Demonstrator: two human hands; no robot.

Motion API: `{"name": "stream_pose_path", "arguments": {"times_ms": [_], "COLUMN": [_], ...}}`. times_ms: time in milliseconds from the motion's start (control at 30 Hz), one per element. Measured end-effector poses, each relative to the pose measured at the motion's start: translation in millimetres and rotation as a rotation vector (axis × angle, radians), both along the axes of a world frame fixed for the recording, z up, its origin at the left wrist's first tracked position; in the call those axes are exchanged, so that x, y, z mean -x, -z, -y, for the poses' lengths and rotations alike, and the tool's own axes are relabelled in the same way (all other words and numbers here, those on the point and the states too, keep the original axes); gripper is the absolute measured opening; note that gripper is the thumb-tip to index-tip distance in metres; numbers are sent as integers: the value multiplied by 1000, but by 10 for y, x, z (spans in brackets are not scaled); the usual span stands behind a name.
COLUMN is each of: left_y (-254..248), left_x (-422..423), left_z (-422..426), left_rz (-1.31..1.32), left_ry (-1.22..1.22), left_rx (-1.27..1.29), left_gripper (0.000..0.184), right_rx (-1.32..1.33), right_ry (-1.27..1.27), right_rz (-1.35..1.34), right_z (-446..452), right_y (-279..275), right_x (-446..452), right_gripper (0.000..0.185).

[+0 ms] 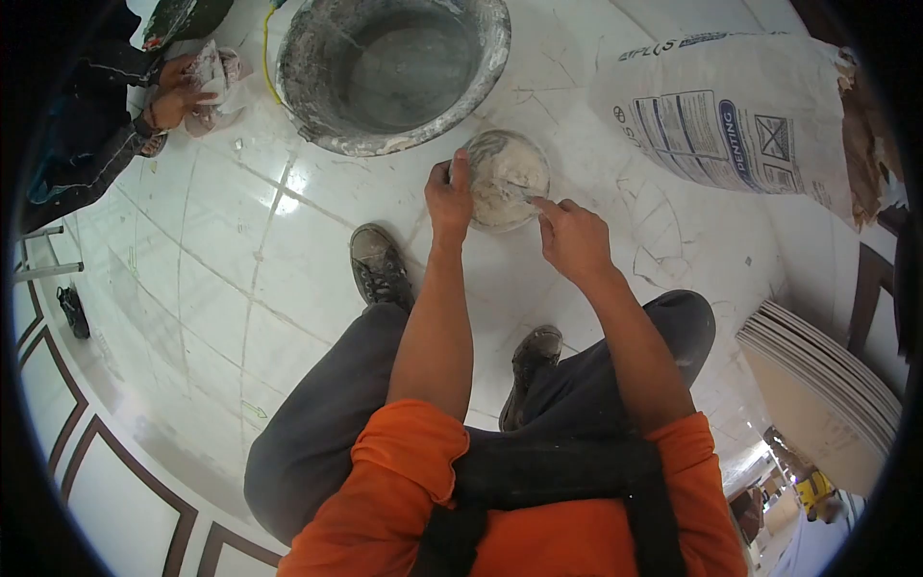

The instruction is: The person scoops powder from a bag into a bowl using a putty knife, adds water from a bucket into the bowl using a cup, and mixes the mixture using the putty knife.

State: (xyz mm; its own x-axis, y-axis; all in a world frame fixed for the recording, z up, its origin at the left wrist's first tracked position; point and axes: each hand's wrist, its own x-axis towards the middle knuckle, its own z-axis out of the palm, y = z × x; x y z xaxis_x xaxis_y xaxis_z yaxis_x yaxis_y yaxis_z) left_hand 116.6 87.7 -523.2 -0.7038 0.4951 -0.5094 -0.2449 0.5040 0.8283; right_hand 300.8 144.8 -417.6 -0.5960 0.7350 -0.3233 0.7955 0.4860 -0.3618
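bowl (pixel 540 159) of pale paste (pixel 500 197)

Single head-worn view, wide fisheye, looks steeply down and a bit forward over wearer's own front. Orange sleeves (pixel 409 447) closest to lens, bottom center. Left hand (pixel 452 200), right hand (pixel 579 240) and bowl (pixel 510 183) farther off, upper center. Tiled floor (pixel 221 250) seen from above across middle. Wall panels (pixel 125 495) bend along lower left; dark round lens border cuts the corners.

Bright floor glare, fisheye-curved edges
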Motion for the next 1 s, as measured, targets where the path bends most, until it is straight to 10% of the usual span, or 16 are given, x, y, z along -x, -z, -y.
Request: {"name": "stream_pose_path", "arguments": {"times_ms": [1000], "left_y": [-22], "left_x": [-18], "left_z": [6], "left_rz": [-9], "left_ry": [-7], "left_rx": [-23], "left_gripper": [64], "right_rx": [21], "right_ry": [159], "right_rz": [53], "right_z": [20], "right_y": [101], "right_x": [-68], "right_gripper": [36]}}
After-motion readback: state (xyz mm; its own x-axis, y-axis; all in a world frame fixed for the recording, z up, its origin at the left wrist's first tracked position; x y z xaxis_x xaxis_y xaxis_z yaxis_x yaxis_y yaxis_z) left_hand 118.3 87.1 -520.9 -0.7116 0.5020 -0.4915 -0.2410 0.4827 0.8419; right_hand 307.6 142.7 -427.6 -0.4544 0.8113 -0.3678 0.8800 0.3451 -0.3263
